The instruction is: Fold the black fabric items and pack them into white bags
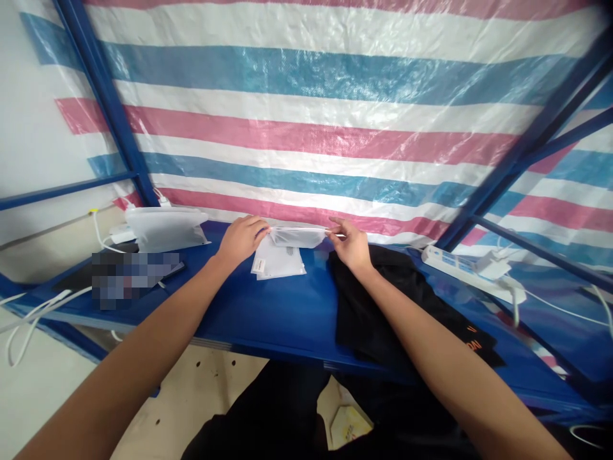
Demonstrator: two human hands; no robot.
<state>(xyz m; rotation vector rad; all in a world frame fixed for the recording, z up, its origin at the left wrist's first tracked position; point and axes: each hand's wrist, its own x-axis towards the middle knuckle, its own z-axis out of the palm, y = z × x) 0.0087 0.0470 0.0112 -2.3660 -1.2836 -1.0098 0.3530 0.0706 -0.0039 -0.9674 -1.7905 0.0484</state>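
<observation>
A frosted white plastic bag (299, 237) is stretched between my two hands above the back of the blue shelf. My left hand (243, 239) pinches its left edge. At the opposite edge, my right hand (350, 244) grips it between thumb and fingers. Below and slightly in front lie flat translucent bags (282, 263) with a small label at one corner. What the held bag contains, if anything, cannot be made out. Black folded clothing (383, 300) with orange lettering lies under and beside my right forearm.
On the left stand another frosted bag (165, 229), a white charger (121, 233) and cables. A dark flat device (172, 271) lies near them, partly blurred out. A white power strip (460, 271) sits at the right. Blue metal posts (117, 108) and striped sheeting (306, 115) enclose the blue shelf (268, 316).
</observation>
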